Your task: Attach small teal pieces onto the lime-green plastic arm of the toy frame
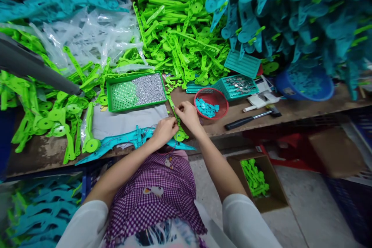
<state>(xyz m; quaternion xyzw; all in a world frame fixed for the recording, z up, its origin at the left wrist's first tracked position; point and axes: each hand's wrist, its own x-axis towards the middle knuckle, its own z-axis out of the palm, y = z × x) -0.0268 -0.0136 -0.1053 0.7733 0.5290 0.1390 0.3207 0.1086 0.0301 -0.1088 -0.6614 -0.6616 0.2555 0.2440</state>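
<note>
My left hand [165, 130] and my right hand [187, 115] meet at the front edge of the wooden workbench [290, 110]. Both are closed on a long lime-green plastic arm [173, 109] whose round end [180, 136] lies just below my fingers. A teal plastic frame piece [122, 142] lies flat under my left wrist on a grey cloth [122, 120].
A green tray [135, 91] of small silver parts sits behind the cloth. Right of my hands are a red basket [211, 102] of teal bits, a teal tray [240, 86] of metal discs and a hammer [251, 118]. Heaps of green parts [180, 27] and teal parts [290, 11] fill the back.
</note>
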